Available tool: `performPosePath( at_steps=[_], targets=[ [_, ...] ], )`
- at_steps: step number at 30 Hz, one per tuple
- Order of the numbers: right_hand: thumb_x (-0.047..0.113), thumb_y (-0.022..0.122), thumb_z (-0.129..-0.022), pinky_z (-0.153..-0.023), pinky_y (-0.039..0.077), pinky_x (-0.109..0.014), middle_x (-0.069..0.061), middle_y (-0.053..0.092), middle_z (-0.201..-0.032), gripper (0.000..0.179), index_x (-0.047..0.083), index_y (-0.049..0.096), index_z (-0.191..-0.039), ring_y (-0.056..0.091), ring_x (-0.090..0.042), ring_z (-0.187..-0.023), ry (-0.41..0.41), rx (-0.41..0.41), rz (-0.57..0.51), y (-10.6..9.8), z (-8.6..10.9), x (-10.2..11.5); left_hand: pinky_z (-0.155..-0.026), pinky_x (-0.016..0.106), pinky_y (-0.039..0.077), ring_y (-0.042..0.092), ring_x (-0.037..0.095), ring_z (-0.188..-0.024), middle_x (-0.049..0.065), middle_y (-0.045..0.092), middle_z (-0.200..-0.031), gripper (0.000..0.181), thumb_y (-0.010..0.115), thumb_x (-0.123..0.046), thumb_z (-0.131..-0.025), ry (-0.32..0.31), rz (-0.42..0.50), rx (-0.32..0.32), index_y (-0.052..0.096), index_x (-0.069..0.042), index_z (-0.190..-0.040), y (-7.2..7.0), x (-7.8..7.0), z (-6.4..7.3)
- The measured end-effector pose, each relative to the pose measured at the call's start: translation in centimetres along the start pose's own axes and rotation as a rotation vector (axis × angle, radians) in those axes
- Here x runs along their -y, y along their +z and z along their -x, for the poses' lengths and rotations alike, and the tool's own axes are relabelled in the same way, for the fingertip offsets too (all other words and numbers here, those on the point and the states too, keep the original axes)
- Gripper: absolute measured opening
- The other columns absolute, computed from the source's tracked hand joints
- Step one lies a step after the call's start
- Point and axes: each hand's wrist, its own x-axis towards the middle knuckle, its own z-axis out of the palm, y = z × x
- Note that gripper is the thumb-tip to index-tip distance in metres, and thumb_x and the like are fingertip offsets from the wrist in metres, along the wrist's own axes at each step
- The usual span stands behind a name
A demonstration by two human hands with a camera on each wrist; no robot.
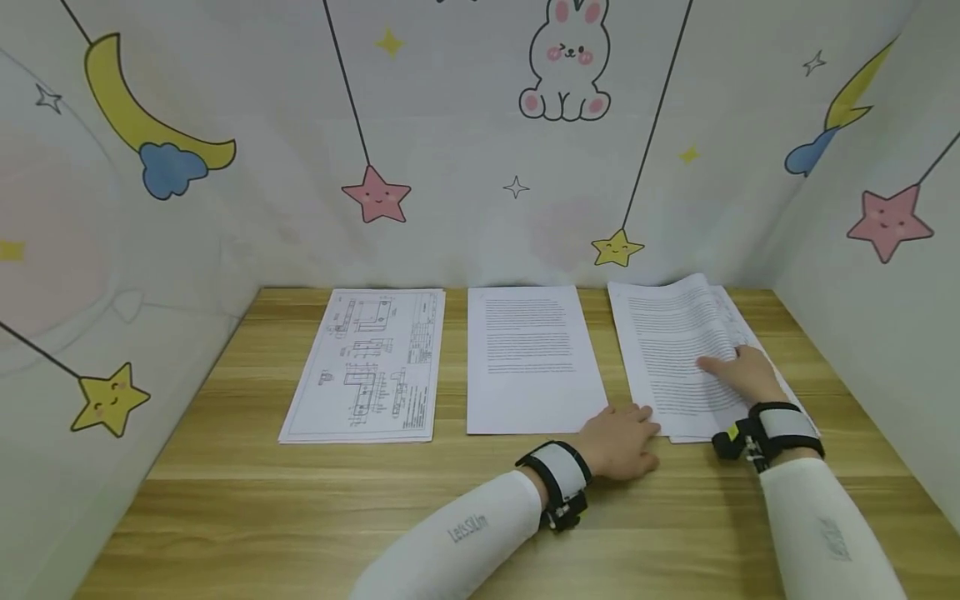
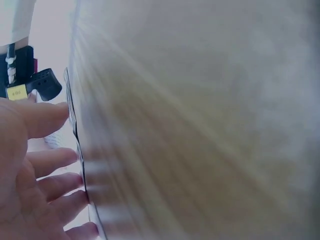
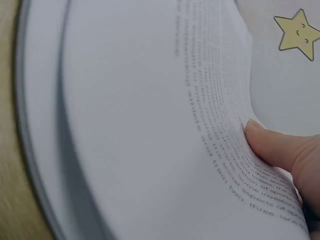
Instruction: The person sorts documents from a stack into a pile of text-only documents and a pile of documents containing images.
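Note:
At the right of the table a printed text sheet lies on a paper stack, its right side lifted and curved. My right hand pinches that side, thumb on top and the other fingers hidden under the paper. In the right wrist view the sheet bows upward, with the thumb pressing its printed face. Under the lifted side, part of a sheet with a line drawing shows. My left hand rests by the stack's lower left corner; in the left wrist view its fingers are spread and meet the paper edge.
A text page lies in the middle, just left of the left hand. Farther left is a stack of technical drawings. The wooden table meets printed cloth walls at the back and sides.

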Motion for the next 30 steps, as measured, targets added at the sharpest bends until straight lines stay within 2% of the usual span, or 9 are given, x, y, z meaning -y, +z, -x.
performPosePath(
  at_steps=[3, 7, 12, 14, 17, 22, 26, 30],
  targets=[
    [0.055, 0.049, -0.097, -0.093, 0.048, -0.049, -0.044, 0.025, -0.149, 0.1, -0.017, 0.005, -0.151, 0.047, -0.045, -0.119, 0.001, 0.065, -0.114, -0.2, 0.1, -1.0, -0.121, 0.03, 0.03, 0.035, 0.008, -0.148, -0.008, 0.039, -0.159, 0.051, 0.05, -0.044, -0.1, 0.005, 0.09, -0.031, 0.048, -0.024, -0.147, 0.1, 0.2, 0.1],
    [0.064, 0.044, -0.095, -0.084, 0.048, -0.037, -0.041, 0.022, -0.153, 0.106, -0.01, -0.005, -0.154, 0.045, -0.04, -0.118, 0.012, 0.111, -0.2, -0.5, 0.8, -1.6, -0.116, 0.024, 0.036, 0.042, 0.009, -0.144, -0.003, 0.045, -0.155, 0.051, 0.051, -0.039, -0.101, -0.013, 0.227, -0.094, 0.048, -0.019, -0.147, 0.0, 0.7, 0.3],
    [0.066, 0.043, -0.095, -0.071, 0.051, -0.028, -0.031, 0.041, -0.138, 0.102, -0.006, 0.003, -0.156, 0.054, -0.027, -0.103, 0.0, 0.12, -0.274, -0.5, 2.0, -0.9, -0.11, 0.021, 0.041, 0.05, 0.01, -0.137, 0.001, 0.052, -0.15, 0.051, 0.053, -0.035, -0.1, -0.068, 0.381, -0.195, 0.048, -0.014, -0.147, -0.4, 1.6, 0.4],
    [0.065, 0.043, -0.096, -0.069, 0.054, -0.029, -0.024, 0.048, -0.13, 0.098, -0.005, 0.009, -0.157, 0.058, -0.02, -0.094, -0.02, 0.12, -0.299, -0.4, 2.5, -0.5, -0.104, 0.02, 0.045, 0.056, 0.009, -0.128, 0.003, 0.058, -0.143, 0.052, 0.053, -0.033, -0.1, -0.088, 0.426, -0.234, 0.048, -0.011, -0.147, -0.6, 2.1, 0.4],
    [0.063, 0.044, -0.096, -0.068, 0.055, -0.029, -0.018, 0.052, -0.121, 0.094, -0.005, 0.016, -0.155, 0.06, -0.011, -0.085, -0.061, 0.109, -0.317, -0.2, 3.1, 0.3, -0.102, 0.022, 0.046, 0.057, 0.011, -0.125, 0.005, 0.059, -0.141, 0.054, 0.053, -0.032, -0.1, -0.124, 0.504, -0.274, 0.046, -0.009, -0.148, -0.9, 3.1, 0.6],
    [0.061, 0.046, -0.097, -0.066, 0.055, -0.028, -0.011, 0.057, -0.112, 0.086, -0.005, 0.028, -0.15, 0.061, -0.006, -0.079, -0.123, 0.069, -0.334, 0.9, 3.9, 2.3, -0.113, 0.032, 0.042, 0.047, 0.021, -0.14, 0.011, 0.051, -0.15, 0.059, 0.049, -0.034, -0.102, -0.201, 0.705, -0.312, 0.037, -0.006, -0.152, -1.1, 4.7, 1.0],
    [0.059, 0.048, -0.097, -0.064, 0.057, -0.028, -0.005, 0.061, -0.105, 0.082, 0.0, 0.031, -0.151, 0.064, -0.005, -0.076, -0.144, 0.057, -0.365, 2.0, 4.4, 4.0, -0.111, 0.038, 0.044, 0.051, 0.026, -0.137, 0.017, 0.051, -0.149, 0.062, 0.048, -0.033, -0.102, -0.249, 0.856, -0.343, 0.031, -0.006, -0.155, -1.1, 5.9, 1.5],
    [0.058, 0.048, -0.098, -0.066, 0.059, -0.028, -0.007, 0.062, -0.109, 0.079, 0.004, 0.031, -0.153, 0.067, -0.004, -0.077, -0.161, 0.073, -0.401, 3.0, 4.9, 5.8, -0.109, 0.041, 0.046, 0.055, 0.028, -0.133, 0.02, 0.051, -0.147, 0.067, 0.048, -0.035, -0.101, -0.292, 1.001, -0.353, 0.025, -0.005, -0.156, -1.3, 6.9, 1.8]
  ],
)
